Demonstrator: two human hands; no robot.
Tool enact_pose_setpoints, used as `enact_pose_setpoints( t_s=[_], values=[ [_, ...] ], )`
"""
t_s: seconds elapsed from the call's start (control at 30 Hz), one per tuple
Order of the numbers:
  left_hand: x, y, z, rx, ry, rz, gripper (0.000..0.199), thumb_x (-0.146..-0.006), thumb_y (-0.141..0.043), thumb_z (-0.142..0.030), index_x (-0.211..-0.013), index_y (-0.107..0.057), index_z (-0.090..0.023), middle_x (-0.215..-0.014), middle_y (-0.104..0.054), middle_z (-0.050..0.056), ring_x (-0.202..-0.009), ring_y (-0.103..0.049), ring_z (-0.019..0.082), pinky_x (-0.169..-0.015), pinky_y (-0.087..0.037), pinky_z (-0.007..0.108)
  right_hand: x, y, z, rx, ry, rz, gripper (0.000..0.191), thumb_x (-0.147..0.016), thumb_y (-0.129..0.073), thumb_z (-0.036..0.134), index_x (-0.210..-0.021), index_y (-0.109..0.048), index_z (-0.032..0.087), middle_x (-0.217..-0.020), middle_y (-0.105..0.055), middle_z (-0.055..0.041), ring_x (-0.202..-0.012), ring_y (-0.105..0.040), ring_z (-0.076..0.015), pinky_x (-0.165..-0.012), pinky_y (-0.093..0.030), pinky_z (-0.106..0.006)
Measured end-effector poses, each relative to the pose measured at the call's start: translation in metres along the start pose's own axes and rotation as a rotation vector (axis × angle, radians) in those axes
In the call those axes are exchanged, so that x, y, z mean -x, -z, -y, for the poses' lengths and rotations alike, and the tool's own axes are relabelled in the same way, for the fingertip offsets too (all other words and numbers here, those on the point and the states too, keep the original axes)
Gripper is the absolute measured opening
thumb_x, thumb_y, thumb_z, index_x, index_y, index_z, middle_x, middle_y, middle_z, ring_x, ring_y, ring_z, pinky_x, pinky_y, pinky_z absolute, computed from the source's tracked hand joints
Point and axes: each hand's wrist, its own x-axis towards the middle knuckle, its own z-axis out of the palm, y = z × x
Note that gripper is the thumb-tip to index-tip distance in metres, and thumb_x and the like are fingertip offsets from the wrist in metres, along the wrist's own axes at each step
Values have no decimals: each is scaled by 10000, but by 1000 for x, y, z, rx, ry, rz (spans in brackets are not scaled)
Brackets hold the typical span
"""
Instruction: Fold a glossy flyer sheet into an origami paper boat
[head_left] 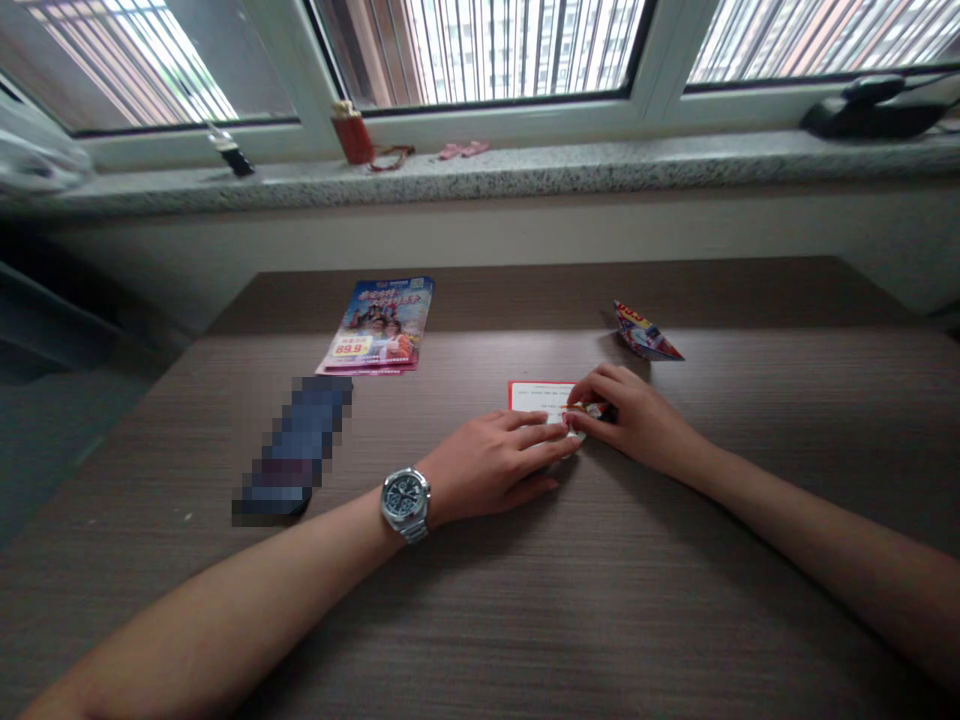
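Observation:
A small printed paper sheet (534,396), white with a red edge, lies on the table between my hands. My left hand (510,460) rests flat on its lower part, fingers stretched out and pointing right. At the sheet's right side, my right hand (611,410) pinches a folded corner between thumb and fingers. Part of the sheet is hidden under both hands. A silver watch (405,500) is on my left wrist. Just beyond my right hand stands a folded paper piece (645,332) with colourful print, pointed at its ends.
A stack of flyers (381,325) lies at the table's back left, with a blurred dark flat object (296,450) nearer me. On the granite windowsill (562,170) are a red lighter-like case (352,133), a small black-and-clear item (231,152), pink pieces (463,150) and a black device (874,112).

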Motion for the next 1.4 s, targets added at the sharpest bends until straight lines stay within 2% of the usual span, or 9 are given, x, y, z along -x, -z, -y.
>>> enact_pose_setpoints(
  t_s=[0.17, 0.33, 0.47, 0.6, 0.8, 1.03, 1.4],
  values=[
    [-1, 1, -1, 5, 10, -23, 419, -1027, -527, -373, -1413, -552, -214, -1449, -589, 99, -1330, -566, 266, -1087, -512, 454, 0, -1, -1, 23, 15, -8, 57, -914, -683, 270, -939, -655, 228, -917, -620, -62, -870, -592, -234, -758, -497, -387],
    [-1, 2, -2, 3, 19, -1, 416, -1036, -506, -381, -1416, -548, -218, -1491, -552, 90, -1337, -556, 257, -1102, -508, 433, 3, 3, -1, 48, 95, -22, 89, -954, -633, 294, -991, -674, 225, -946, -641, -83, -882, -616, -242, -770, -517, -405],
    [-1, 2, -2, -11, 21, 19, 434, -1047, -475, -392, -1438, -526, -211, -1513, -528, 81, -1361, -532, 259, -1125, -490, 429, 12, 13, 4, 102, 176, -11, 214, -976, -594, 288, -1164, -678, 230, -1149, -673, -130, -1059, -646, -281, -894, -539, -461],
    [-1, 3, -3, -11, 17, 10, 428, -1043, -485, -387, -1429, -533, -210, -1474, -564, 88, -1344, -544, 259, -1105, -505, 428, 24, 19, 9, 142, 282, 128, 352, -976, -595, 272, -1327, -622, 263, -1329, -662, -115, -1263, -591, -302, -1046, -504, -507],
    [-2, 3, -3, -19, 22, 6, 415, -1037, -494, -378, -1407, -560, -203, -1461, -572, 96, -1335, -550, 264, -1094, -515, 419, 36, 16, 9, 181, 303, 174, 466, -989, -589, 279, -1449, -525, 237, -1437, -620, -103, -1357, -545, -280, -1161, -424, -525],
    [-2, 2, -4, -34, 29, 20, 431, -1041, -485, -374, -1435, -537, -205, -1475, -558, 91, -1350, -540, 267, -1107, -507, 425, 39, 12, 0, 159, 297, 158, 425, -1003, -572, 270, -1424, -535, 230, -1459, -604, -84, -1421, -467, -270, -1167, -419, -530],
    [-2, 3, -3, -31, 47, 45, 437, -1047, -467, -396, -1441, -529, -217, -1480, -541, 99, -1323, -559, 273, -1074, -532, 434, 38, 13, -5, 157, 306, 186, 441, -997, -581, 279, -1434, -537, 242, -1492, -572, -87, -1415, -476, -269, -1189, -384, -529]
  ],
)
